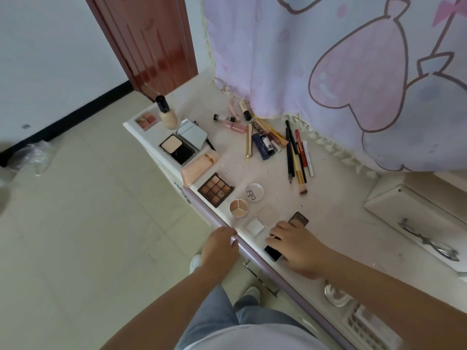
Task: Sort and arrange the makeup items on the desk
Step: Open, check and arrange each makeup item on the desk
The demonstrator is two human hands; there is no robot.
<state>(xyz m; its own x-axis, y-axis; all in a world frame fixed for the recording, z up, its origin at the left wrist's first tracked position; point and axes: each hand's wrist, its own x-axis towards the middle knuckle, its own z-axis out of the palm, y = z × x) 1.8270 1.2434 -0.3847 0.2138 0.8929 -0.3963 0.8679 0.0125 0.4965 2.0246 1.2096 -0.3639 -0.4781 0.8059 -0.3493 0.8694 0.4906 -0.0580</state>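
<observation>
Makeup lies across the white desk (336, 205). Along its front edge run a blush palette (145, 119), a foundation bottle (166, 113), an open mirrored compact (182, 143), a peach case (201, 168), a brown eyeshadow palette (214, 190), a round concealer pot (239, 208), its white lid (254, 192) and a clear square compact (255, 226). My right hand (298, 246) rests on a dark open palette (298, 219) and covers most of it. My left hand (221, 245) grips the desk's front edge. Lipsticks and tubes (262, 142) and pencils (297, 152) lie further back.
A pink patterned curtain (353, 72) hangs over the back of the desk. A white box (414, 223) with an eyelash curler (427, 238) on it stands at the right. A clear organiser (366, 322) sits at the near right. A red door (151, 41) and tiled floor lie to the left.
</observation>
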